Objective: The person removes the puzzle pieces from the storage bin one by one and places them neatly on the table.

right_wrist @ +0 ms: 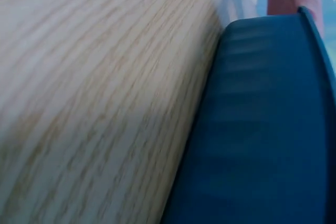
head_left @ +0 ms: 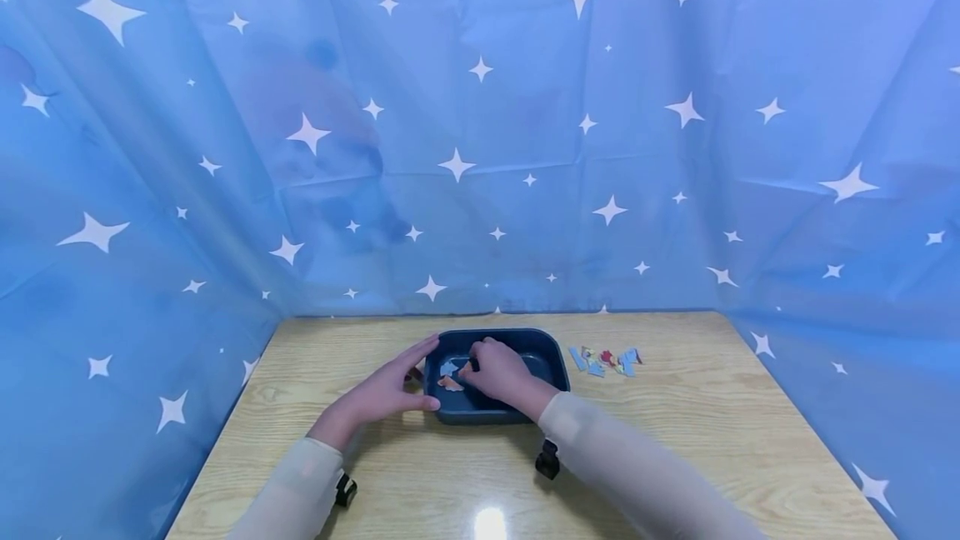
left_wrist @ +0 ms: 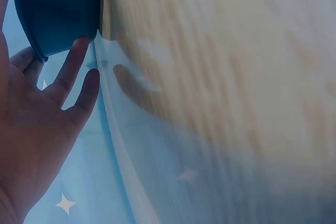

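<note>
A dark blue rectangular tray (head_left: 491, 417) stands on the wooden table. My left hand (head_left: 386, 390) rests against its left end, fingers spread along the side and thumb at the front corner. In the left wrist view, the fingertips (left_wrist: 81, 43) lie at the tray's end wall. My right hand (head_left: 498, 369) reaches over the front rim into the tray and pinches a small orange puzzle piece (head_left: 467, 369). Beside it in the tray lie a pale blue puzzle piece (head_left: 447, 368) and an orange one (head_left: 450, 383). The right wrist view shows mostly the tray's outer wall (right_wrist: 262, 119), with the right fingers hidden.
Several colourful puzzle pieces (head_left: 607, 360), blue, red and yellow, lie in a loose group just right of the tray. The wooden table (head_left: 675, 440) ends at a blue curtain (head_left: 480, 190) with white stars, which also hangs along both sides.
</note>
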The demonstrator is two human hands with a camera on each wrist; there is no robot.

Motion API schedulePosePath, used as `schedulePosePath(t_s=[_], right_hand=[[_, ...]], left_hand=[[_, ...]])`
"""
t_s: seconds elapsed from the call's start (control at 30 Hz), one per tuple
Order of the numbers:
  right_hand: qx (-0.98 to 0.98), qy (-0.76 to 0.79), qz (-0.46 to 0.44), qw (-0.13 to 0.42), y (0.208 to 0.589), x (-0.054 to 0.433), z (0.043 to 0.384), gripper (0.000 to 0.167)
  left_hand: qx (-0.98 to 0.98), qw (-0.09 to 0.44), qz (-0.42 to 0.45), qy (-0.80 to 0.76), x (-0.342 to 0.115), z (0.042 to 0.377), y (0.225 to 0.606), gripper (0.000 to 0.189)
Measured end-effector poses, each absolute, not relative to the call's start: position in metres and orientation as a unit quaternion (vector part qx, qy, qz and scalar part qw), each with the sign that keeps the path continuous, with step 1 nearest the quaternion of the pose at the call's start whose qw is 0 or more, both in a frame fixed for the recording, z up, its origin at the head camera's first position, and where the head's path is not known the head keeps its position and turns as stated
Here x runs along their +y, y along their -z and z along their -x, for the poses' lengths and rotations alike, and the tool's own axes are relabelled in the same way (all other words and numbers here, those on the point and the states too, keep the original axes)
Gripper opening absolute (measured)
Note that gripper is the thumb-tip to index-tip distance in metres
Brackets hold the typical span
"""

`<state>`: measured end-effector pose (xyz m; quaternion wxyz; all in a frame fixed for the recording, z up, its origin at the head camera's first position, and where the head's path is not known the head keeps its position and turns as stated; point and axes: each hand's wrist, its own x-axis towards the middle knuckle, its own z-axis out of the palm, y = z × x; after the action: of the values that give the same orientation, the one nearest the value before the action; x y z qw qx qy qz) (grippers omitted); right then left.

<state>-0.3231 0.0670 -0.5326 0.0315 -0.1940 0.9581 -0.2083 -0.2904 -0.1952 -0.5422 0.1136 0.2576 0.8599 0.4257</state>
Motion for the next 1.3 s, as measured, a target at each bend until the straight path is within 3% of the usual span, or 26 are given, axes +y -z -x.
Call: schedulePosePath(t_s=[0.17,0.43,1.3], right_hand=[[0.963,0.191,0.191,0.019,0.5403,0.0641,0.3259,0.026],[0.966,0.166,0.197,-0.003,0.5431,0.0618,0.3258,0.035],[0.958,0.196,0.209,0.013,0.5435,0.0601,0.3240,0.020]], left_hand=[[0.860,0.112,-0.260,-0.426,-0.1947,0.2908,0.5433,0.102],[0.860,0.113,-0.259,-0.425,-0.1944,0.2912,0.5432,0.102],[0.852,0.116,-0.260,-0.439,-0.1957,0.2920,0.5459,0.101]])
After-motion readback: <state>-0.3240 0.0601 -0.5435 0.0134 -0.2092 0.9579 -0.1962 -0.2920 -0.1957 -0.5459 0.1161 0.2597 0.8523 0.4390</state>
